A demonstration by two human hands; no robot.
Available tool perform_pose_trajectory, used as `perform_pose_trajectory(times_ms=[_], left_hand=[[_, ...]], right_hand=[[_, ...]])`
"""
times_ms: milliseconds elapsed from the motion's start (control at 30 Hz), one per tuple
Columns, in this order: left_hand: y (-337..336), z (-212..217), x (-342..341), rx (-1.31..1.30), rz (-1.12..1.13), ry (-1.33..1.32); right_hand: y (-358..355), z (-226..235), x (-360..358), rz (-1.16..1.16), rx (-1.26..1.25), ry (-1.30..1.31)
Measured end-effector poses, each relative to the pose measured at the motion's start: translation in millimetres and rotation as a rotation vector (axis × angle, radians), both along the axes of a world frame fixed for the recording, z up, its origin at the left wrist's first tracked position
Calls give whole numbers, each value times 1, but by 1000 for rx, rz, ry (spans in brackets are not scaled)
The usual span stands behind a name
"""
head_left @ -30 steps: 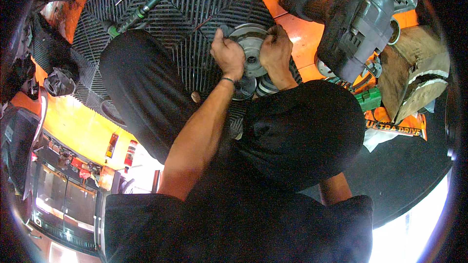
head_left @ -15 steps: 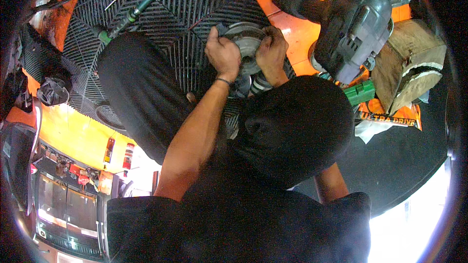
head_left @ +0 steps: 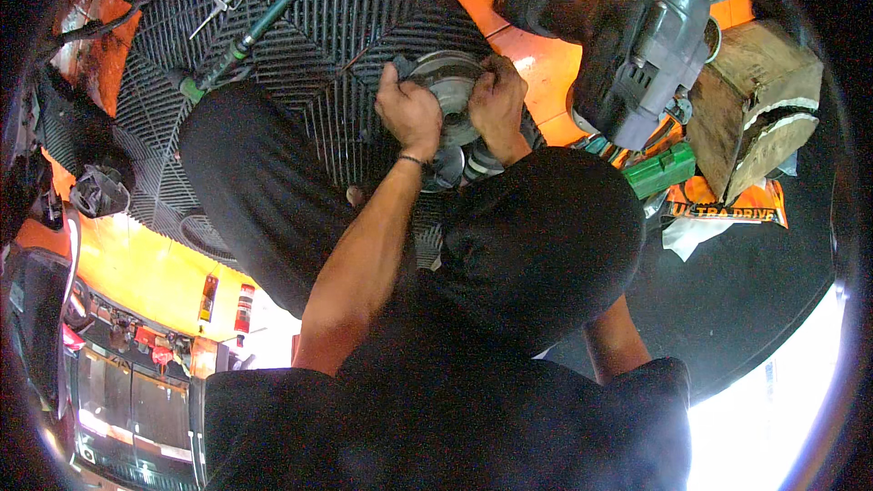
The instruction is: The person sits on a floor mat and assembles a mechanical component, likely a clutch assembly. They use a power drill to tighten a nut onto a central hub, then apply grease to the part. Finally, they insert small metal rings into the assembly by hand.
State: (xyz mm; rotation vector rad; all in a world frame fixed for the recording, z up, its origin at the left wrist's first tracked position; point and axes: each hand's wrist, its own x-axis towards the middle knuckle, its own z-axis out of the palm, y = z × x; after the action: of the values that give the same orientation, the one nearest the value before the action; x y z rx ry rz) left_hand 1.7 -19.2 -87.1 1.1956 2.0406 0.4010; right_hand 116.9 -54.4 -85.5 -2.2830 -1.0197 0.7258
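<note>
Both hands on round grey metal disc part (head_left: 450, 95), on black ribbed floor mat (head_left: 346, 27) | left hand (head_left: 409, 114) clenched on its rim | right hand (head_left: 496, 100) gripping opposite edge | judged mid-job: smaller metal pieces (head_left: 464, 164) loose beside, not fitted

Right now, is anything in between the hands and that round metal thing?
No. Both the left hand and the right hand already rest directly on the round metal part, one at each side, with nothing visible between.
</note>
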Motion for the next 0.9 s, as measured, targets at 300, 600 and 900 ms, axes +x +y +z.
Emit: perform_pose_trajectory(times_ms=[300, 600, 900], left_hand=[[5, -7, -6, -12, 36, -25], [10, 8, 3, 13, -68, 84], [39, 23, 6, -283, -374, 126]], right_hand=[[0, -9, -6, -18, 10, -32], [1, -10, 0, 16, 77, -30], [-2, -14, -1, -24, 97, -43]])
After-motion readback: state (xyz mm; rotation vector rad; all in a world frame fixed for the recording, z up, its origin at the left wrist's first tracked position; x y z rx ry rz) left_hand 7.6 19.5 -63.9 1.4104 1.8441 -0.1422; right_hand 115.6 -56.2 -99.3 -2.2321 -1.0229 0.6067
